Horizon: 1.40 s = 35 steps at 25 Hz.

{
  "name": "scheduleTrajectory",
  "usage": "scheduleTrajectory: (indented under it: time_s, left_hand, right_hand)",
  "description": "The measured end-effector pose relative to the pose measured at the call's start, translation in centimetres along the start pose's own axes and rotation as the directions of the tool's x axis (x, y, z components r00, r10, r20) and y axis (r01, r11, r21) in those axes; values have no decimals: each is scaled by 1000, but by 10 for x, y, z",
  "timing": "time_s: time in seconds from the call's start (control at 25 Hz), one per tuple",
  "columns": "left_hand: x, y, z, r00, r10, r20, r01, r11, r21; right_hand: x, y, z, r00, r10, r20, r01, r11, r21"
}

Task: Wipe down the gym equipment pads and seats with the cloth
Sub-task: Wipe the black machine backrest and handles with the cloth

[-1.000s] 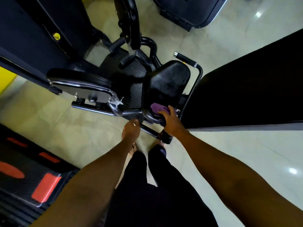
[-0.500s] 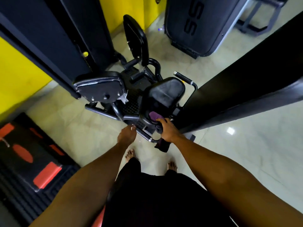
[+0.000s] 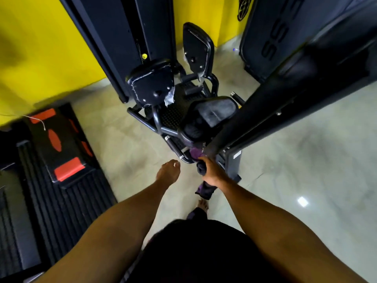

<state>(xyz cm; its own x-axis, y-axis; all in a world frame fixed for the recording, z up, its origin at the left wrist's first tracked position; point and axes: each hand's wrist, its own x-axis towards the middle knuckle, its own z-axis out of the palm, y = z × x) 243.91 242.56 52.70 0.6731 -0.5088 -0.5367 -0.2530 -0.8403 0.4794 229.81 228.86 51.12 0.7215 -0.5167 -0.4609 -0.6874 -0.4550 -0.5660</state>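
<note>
Seat pad (image 3: pixel 214 114) is getting wiped, purple cloth (image 3: pixel 196 154) bunched at its near edge.
Right hand (image 3: pixel 212 170) is gripping the cloth; left hand (image 3: pixel 168 172) is hanging loose beside it, holding nothing. Judging here: flattening the cloth and sweeping the whole seat is looking like the best play. Dark beam (image 3: pixel 285 94) is hiding the contact, and blur is smudging the fingers.

Black beam (image 3: pixel 285 99) beside seat (image 3: pixel 214 114); open floor (image 3: pixel 126 144) leftward.
</note>
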Motion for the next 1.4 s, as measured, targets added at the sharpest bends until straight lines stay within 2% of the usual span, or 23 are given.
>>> scheduleTrajectory:
  time_s: [0.12,0.36,0.64,0.92,1.12,1.4]
  left_hand:
    - [-27,6,26,999,25,34,-25,1000,17]
    - [-82,58,91,972,153,176,-166,984,61]
    - [-115,183,191,925,239,295,-297,939,171]
    - [-132,339,296,916,316,246,-358,922,145]
    - [-127,417,334,917,329,228,-365,921,139]
    - [-35,518,362,935,295,198,-330,927,177]
  right_hand:
    - [-44,29,-4,996,65,-58,-64,998,10]
    - [-133,109,-34,969,214,-127,-208,977,56]
    - [-201,229,-116,937,284,-201,-266,958,111]
    - [-244,379,-230,941,276,-195,-267,961,71]
    - [-237,450,-302,936,307,-172,-303,952,51]
    - [-138,511,-397,935,312,-168,-302,950,79]
